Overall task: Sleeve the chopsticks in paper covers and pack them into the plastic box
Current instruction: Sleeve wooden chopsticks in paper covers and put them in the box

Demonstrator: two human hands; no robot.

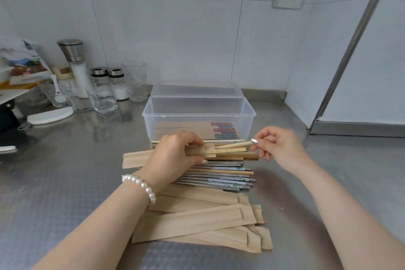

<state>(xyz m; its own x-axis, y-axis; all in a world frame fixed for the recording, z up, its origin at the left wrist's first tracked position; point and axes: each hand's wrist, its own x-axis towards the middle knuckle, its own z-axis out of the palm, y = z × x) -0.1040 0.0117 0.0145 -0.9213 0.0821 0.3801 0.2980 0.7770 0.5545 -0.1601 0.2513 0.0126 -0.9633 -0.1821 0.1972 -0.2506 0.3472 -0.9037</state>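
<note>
The left hand (175,151) gripped a brown paper cover (140,159) near its open mouth, thumb below and fingers curled over the top, hiding the middle of the cover. The right hand (278,146) pinched the blunt end of a pale wooden chopstick (233,145) between thumb and forefinger, its other end at or just inside the cover's mouth; the left fingers hid how far in it reached. A pearl bracelet (140,186) circled the left wrist.

The steel table (54,193) carried everything. The clear plastic box (198,114) stood just behind the hands, its lid (197,89) flipped open toward the tiled wall. Through the front wall showed several sleeved pairs lying flat, brown paper with patterned chopstick tops poking out at the right; their number was hard to make out through the plastic.

Nearest the person lay a loose fan of empty paper covers (197,221), overlapping, mouths to the right. Between those and the hands lay a heap of loose chopsticks (223,173): metal ones with white and green labels, wooden ones among them and more beyond, partly under the left hand.

At the left rear stood a grinder (74,61), two shakers (109,81) and some glasses (134,80), blurred at the frame's edge.
</note>
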